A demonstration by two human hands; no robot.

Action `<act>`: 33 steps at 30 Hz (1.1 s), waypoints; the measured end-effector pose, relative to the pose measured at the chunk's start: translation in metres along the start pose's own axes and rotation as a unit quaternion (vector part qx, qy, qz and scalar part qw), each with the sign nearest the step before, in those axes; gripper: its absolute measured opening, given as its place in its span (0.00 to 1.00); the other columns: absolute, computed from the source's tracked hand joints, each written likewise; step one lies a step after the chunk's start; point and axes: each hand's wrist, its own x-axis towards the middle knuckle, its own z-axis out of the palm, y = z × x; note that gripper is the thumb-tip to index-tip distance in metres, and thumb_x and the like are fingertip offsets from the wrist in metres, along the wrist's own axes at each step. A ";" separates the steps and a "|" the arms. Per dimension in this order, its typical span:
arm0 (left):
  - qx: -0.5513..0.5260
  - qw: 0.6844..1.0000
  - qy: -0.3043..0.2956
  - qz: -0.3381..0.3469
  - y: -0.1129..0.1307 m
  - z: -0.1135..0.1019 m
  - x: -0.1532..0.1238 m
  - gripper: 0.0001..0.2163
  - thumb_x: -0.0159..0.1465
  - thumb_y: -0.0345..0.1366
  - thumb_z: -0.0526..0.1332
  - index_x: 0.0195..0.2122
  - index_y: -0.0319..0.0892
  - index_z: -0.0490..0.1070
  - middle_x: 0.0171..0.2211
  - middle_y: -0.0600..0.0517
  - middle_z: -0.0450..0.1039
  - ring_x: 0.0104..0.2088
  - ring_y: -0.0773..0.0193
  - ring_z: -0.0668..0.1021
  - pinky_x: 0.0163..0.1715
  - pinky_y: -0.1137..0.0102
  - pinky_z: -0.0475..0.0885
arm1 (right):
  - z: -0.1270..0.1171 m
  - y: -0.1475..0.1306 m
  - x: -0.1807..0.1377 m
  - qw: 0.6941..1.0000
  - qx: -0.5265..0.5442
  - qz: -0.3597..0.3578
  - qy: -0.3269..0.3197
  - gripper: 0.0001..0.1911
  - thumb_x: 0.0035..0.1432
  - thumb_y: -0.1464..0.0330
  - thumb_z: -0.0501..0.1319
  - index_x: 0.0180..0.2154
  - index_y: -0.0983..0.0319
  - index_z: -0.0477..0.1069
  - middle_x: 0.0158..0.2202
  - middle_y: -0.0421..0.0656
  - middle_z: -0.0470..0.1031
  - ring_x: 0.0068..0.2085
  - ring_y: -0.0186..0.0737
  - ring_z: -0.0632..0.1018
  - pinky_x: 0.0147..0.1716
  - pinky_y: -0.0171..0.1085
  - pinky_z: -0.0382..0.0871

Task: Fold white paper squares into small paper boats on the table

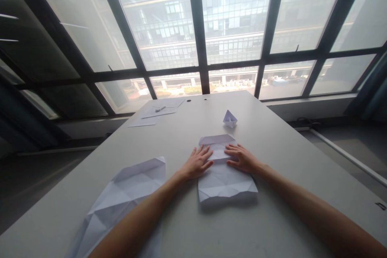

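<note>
A creased sheet of white paper [226, 179] lies in front of me, its near edge lifted a little off the table and its far edge folded. My left hand [198, 162] rests flat on the sheet's left side with the fingers spread. On the right side, my right hand [242, 158] presses down with its fingers stretched out toward the middle. Beyond the sheet stands a small folded paper boat [230, 119]. Another large creased paper sheet [121, 193] lies at the left, partly hidden under my left forearm.
The white table [281, 193] narrows toward a wide window with dark frames [204, 80]. At its far left lie flat white sheets [145, 121] with a small pen-like object [160, 109] on them. Round holes [189, 100] sit near the far edge.
</note>
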 end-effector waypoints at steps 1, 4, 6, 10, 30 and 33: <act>0.000 1.000 -0.002 0.001 0.000 0.000 0.000 0.28 0.71 0.54 0.50 0.68 0.48 0.57 0.71 0.45 0.48 0.71 0.46 0.49 0.66 0.44 0.45 | 0.000 0.000 0.000 1.000 0.002 0.000 0.002 0.28 0.61 0.55 0.62 0.60 0.56 0.68 0.65 0.50 0.63 0.67 0.52 0.62 0.65 0.57 0.52; -0.013 1.000 0.008 0.002 -0.002 -0.001 0.000 0.31 0.67 0.55 0.57 0.68 0.48 0.58 0.70 0.44 0.49 0.70 0.44 0.51 0.66 0.43 0.46 | 0.001 0.001 0.002 1.000 0.007 0.004 0.020 0.25 0.60 0.56 0.63 0.58 0.55 0.71 0.62 0.49 0.68 0.65 0.52 0.65 0.64 0.56 0.54; -0.041 0.999 0.034 -0.003 -0.003 -0.001 0.001 0.28 0.65 0.52 0.60 0.65 0.48 0.63 0.68 0.45 0.56 0.69 0.44 0.56 0.66 0.44 0.48 | 0.002 0.002 0.002 0.999 0.021 0.010 0.046 0.20 0.60 0.57 0.63 0.53 0.55 0.75 0.57 0.47 0.74 0.62 0.53 0.70 0.63 0.55 0.57; -0.152 0.980 0.124 -0.018 -0.003 -0.001 0.003 0.16 0.67 0.49 0.58 0.48 0.48 0.79 0.51 0.49 0.78 0.57 0.48 0.75 0.60 0.52 0.64 | 0.001 0.000 0.002 0.987 0.084 0.043 0.132 0.13 0.60 0.57 0.63 0.34 0.58 0.80 0.37 0.45 0.82 0.43 0.50 0.81 0.55 0.52 0.67; -0.177 0.897 0.393 -0.093 0.000 -0.004 0.003 0.19 0.68 0.37 0.54 0.60 0.46 0.64 0.60 0.45 0.65 0.60 0.53 0.68 0.59 0.56 0.67 | 0.001 -0.037 0.003 0.849 0.396 0.257 0.238 0.39 0.55 0.59 0.61 0.64 0.63 0.53 0.23 0.35 0.72 0.15 0.38 0.73 0.11 0.34 0.66; -0.087 0.971 0.222 -0.013 0.006 0.000 0.000 0.16 0.70 0.39 0.52 0.57 0.48 0.70 0.61 0.49 0.67 0.65 0.53 0.64 0.65 0.54 0.58 | 0.005 -0.033 0.003 0.881 0.327 0.271 0.207 0.36 0.56 0.62 0.58 0.64 0.65 0.55 0.27 0.43 0.76 0.18 0.42 0.75 0.16 0.39 0.70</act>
